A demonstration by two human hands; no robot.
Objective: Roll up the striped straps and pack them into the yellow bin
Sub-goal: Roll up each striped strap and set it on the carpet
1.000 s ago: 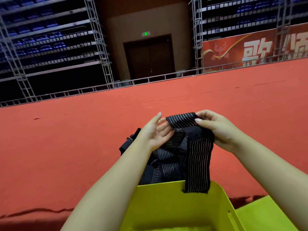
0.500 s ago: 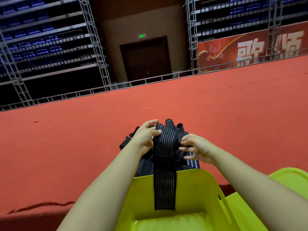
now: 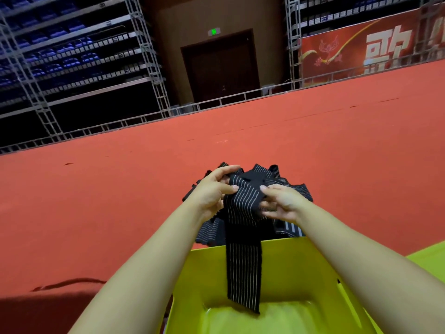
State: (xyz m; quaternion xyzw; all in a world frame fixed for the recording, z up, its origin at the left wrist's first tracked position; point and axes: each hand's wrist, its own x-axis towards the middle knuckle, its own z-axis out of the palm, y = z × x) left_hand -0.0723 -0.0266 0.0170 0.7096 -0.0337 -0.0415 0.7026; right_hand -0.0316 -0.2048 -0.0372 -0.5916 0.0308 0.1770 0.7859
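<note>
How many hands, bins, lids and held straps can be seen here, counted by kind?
Hands: 2, left and right
Yellow bin: 1
Held strap: 1
Yellow-green lid-like piece: 1
Total: 5
The strap pile behind cannot be counted.

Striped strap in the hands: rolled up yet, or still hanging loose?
Mostly loose. Both hands, left and right, hold the striped strap's top end; its tail hangs flat into the yellow bin.
</note>
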